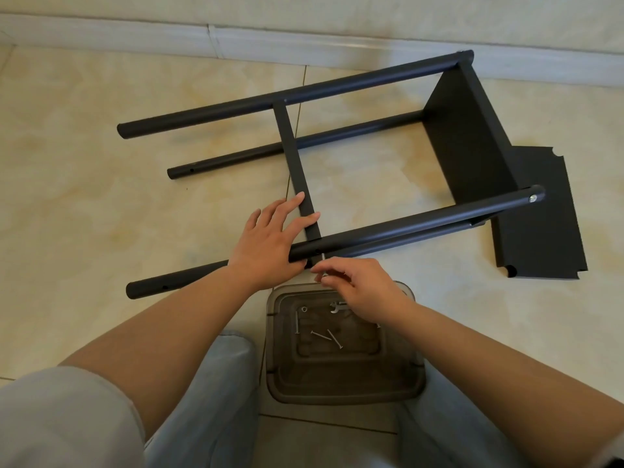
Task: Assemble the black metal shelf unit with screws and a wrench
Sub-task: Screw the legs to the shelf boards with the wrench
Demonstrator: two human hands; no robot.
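Lying on its side on the tiled floor point(101, 204), the black shelf frame point(466, 140) has four round posts running away from an upright end panel toward the person. The left hand point(270, 238) rests on the nearest post point(388, 231), its grip released, with straight fingers spread over the narrow crossbar point(297, 170) where that bar meets the post. Just beside this joint, the right hand point(358, 292) pinches a silver screw point(324, 265) with curled fingertips, its shaft pointing up at the underside of the post. Directly below the joint stands a smoky translucent tray point(344, 386), holding loose long screws point(327, 337) and a small wrench point(337, 307). A loose black shelf panel point(537, 224) lies flat beyond the frame's end panel.
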